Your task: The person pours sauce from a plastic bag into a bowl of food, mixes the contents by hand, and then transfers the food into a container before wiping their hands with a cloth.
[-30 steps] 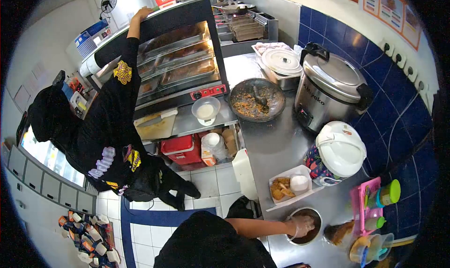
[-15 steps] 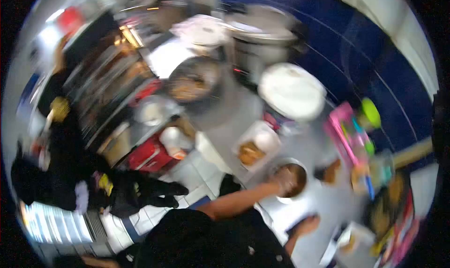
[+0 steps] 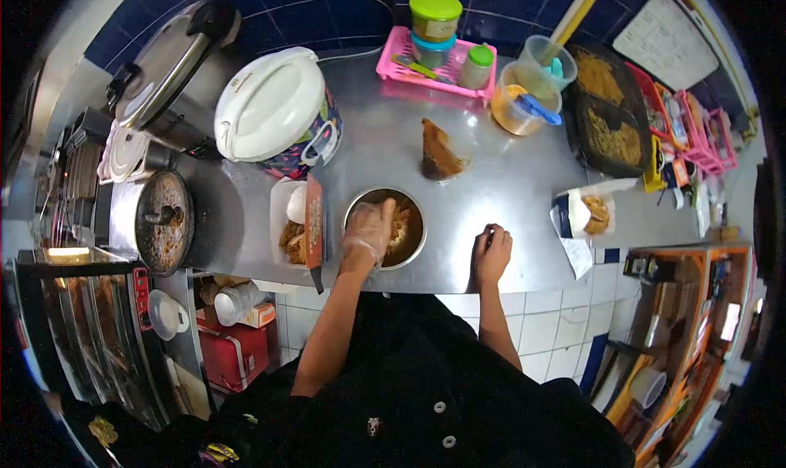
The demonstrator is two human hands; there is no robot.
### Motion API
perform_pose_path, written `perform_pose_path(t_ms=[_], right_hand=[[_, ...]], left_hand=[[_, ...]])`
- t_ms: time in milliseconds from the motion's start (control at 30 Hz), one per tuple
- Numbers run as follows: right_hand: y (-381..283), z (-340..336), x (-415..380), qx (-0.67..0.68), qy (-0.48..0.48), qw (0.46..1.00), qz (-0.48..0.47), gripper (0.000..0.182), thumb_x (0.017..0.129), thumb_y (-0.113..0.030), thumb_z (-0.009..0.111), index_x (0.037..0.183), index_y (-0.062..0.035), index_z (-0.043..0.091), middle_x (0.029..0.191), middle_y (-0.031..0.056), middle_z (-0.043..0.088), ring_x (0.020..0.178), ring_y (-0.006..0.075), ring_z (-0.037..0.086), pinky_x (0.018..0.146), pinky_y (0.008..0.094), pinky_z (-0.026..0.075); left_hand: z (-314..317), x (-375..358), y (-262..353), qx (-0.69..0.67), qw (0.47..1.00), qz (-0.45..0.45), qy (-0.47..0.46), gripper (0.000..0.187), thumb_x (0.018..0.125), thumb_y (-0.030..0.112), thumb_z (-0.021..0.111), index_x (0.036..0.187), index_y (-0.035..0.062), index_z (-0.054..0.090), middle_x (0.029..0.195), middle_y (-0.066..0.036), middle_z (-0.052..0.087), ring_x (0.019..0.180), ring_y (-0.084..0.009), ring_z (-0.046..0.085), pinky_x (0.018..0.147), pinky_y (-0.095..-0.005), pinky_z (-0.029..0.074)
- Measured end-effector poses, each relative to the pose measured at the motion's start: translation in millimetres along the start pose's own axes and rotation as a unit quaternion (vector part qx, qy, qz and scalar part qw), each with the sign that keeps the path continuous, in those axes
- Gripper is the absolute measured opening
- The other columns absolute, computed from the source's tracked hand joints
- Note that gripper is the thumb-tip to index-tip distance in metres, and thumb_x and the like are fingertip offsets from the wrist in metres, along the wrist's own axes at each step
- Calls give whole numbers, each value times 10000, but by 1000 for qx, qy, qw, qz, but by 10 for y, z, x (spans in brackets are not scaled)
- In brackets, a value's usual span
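A clear plastic glove covers my left hand, which reaches into a round metal bowl of brown food. Its fingers are bent down at the food, and what they hold, if anything, is hidden. My right hand rests bare near the counter's front edge, fingers curled, with a dark shape beside it. Left of the bowl stands an open paper box with rice and fried food. A brown piece of food lies on the metal counter behind the bowl.
A white-lidded container, a large pot and a pan stand left. Behind is a pink tray with jars. At right are plastic tubs, a black food tray and another food box.
The view has swung round to face the counter squarely and is sharper. My left hand is still in the bowl; my right hand is still by the counter's edge.
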State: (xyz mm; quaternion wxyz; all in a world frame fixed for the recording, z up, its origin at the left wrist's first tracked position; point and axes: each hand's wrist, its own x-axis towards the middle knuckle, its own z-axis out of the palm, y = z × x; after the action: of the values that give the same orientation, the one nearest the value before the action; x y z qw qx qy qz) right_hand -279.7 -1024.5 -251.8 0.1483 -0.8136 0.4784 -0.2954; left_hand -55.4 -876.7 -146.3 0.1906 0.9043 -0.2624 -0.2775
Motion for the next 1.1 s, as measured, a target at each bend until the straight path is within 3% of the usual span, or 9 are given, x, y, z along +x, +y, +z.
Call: perform_pose_path(t_ms=[200, 300, 400, 467, 700, 767, 800, 867, 1100], right_hand=[[-74, -69, 15, 11, -33, 999, 14, 203, 860, -71, 624, 1057, -29, 598, 889, 149, 575, 860, 334, 555, 750, 435, 475], [-43, -42, 10, 20, -13, 1000, -2, 206, 848, -63, 636, 1048, -32, 596, 880, 143, 570, 844, 328, 553, 734, 434, 471], [-55, -50, 13, 19, -5, 1000, -5, 176, 857, -59, 640, 1028, -36, 606, 875, 136, 577, 829, 316, 557, 725, 423, 472], [-58, -52, 9, 18, -5, 1000, -2, 146, 871, -57, 640, 1014, -37, 615, 870, 130, 583, 818, 306, 561, 719, 413, 474], [-53, -59, 14, 21, -13, 1000, -5, 212, 847, -70, 639, 1051, -39, 595, 893, 145, 570, 842, 328, 554, 744, 434, 469], [-57, -67, 10, 24, -14, 1000, -6, 210, 850, -73, 637, 1053, -39, 595, 897, 146, 571, 844, 329, 555, 745, 434, 469], [-53, -64, 10, 25, -14, 1000, -9, 209, 852, -73, 635, 1054, -39, 595, 899, 148, 571, 846, 330, 555, 743, 436, 469], [-43, -61, 7, 27, -13, 1000, -9, 208, 854, -72, 633, 1056, -39, 596, 901, 149, 571, 847, 331, 556, 742, 437, 470], [14, -11, -1, 24, -12, 1000, -11, 196, 851, -68, 633, 1040, -38, 588, 899, 150, 573, 848, 337, 559, 739, 443, 474]], left_hand=[[204, 21, -341, -47, 997, 22, 64, 547, 1038, 450, 300, 1323, 39, 522, 1243, -242, 596, 1198, -427, 528, 981, -481, 430], [254, 101, -491, -137, 982, 104, 80, 366, 1054, 293, 360, 1294, 109, 567, 1201, -176, 634, 1102, -306, 611, 962, -393, 456], [84, 15, -298, -204, 970, 72, 107, 313, 1049, 253, 403, 1271, 140, 593, 1062, -138, 676, 990, -238, 642, 921, -339, 472], [35, -8, -241, -325, 942, -2, 87, 328, 1044, 314, 438, 1159, 70, 625, 778, -56, 623, 726, -162, 564, 670, -310, 462], [352, 290, -873, -475, 872, -118, -19, 459, 1050, 388, 402, 1202, 10, 613, 802, -68, 642, 746, -145, 605, 573, -256, 474], [664, 428, -1149, -515, 856, -8, 51, 951, 935, 754, 210, 1193, -72, 605, 1007, -168, 691, 950, -275, 657, 815, -381, 541], [534, 369, -1016, -514, 856, -7, 51, 951, 935, 754, 210, 1193, -72, 605, 1007, -168, 691, 950, -275, 657, 815, -381, 541], [128, 168, -579, -685, 717, 88, -92, 1045, 912, 783, 145, 1290, -122, 505, 1234, -258, 607, 1156, -366, 588, 1028, -436, 445], [-2, 33, -469, -772, 614, 98, -131, 1011, 935, 748, 201, 1370, -143, 399, 1343, -301, 518, 1302, -387, 476, 1141, -452, 317]])
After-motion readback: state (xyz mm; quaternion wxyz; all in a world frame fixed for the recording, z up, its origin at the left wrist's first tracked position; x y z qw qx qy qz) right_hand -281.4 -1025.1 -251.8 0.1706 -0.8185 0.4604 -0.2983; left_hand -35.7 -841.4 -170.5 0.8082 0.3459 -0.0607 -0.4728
